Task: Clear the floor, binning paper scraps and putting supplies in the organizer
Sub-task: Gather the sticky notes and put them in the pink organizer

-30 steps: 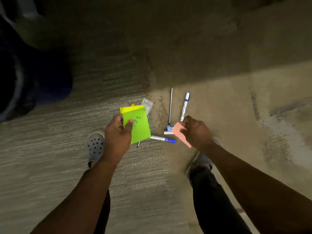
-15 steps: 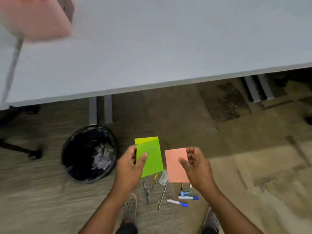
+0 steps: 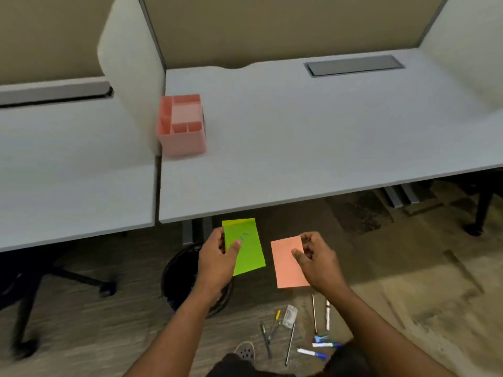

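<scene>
The organizer (image 3: pixel 181 126) on the desk is salmon pink all over, dividers included. The desk top (image 3: pixel 313 137) is a plain pale grey, and the cable hatch (image 3: pixel 353 66) set into it is a darker grey. The screen (image 3: pixel 272 25) behind is a flat khaki beige. The front sheet (image 3: pixel 249 248) is bright lime green with small blue marks, and a yellow sheet edge (image 3: pixel 238 221) shows above it. The other sheet (image 3: pixel 288 263) is plain salmon orange. The bin (image 3: pixel 177 278) is black. The carpet (image 3: pixel 408 308) is streaked brown and tan. The markers (image 3: pixel 313 352) on it are white with blue caps, one small pen (image 3: pixel 278 314) is yellow, and the shoe (image 3: pixel 245 351) is grey with dark holes.
</scene>
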